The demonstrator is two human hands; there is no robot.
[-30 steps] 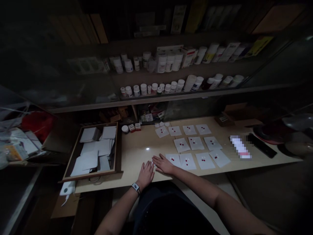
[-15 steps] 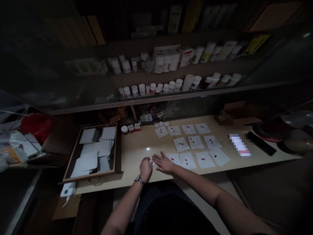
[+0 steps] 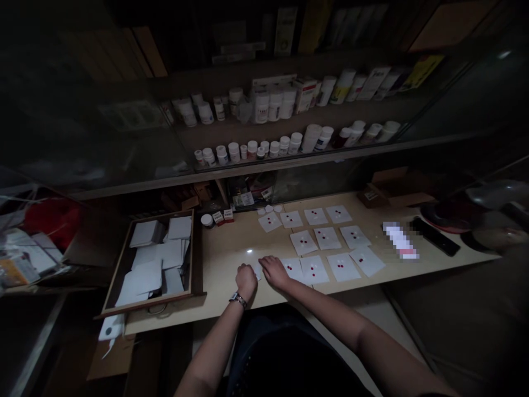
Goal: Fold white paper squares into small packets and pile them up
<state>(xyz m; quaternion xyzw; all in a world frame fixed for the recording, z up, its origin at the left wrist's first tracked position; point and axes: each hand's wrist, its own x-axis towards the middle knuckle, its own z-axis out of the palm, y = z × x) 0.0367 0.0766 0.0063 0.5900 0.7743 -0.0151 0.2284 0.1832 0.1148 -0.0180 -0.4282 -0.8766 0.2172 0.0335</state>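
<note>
My left hand [image 3: 247, 280], with a wristband, is closed on a small piece of white paper [image 3: 258, 271] that is mostly hidden by the fingers. Just to its right, my right hand [image 3: 274, 272] rests low over the table, fingers bent and a little apart, holding nothing visible. Beside that hand begin the rows of white paper squares [image 3: 314, 277], each with red and white tablets on it. One square [image 3: 292, 275] is partly covered by my right hand.
At left an open drawer [image 3: 200, 270] holds stacks of paper squares [image 3: 145, 275]. A white-capped jar [image 3: 207, 221] and small boxes [image 3: 223, 216] stand behind. Shelves of pill bottles [image 3: 275, 105] rise at the back. A black phone-like object [image 3: 436, 236] and cardboard box [image 3: 392, 190] are right.
My right hand has drawn back slightly from my left hand, and its flat, spread fingers are now bent. The left hand stays closed on the paper. The view has shifted a little.
</note>
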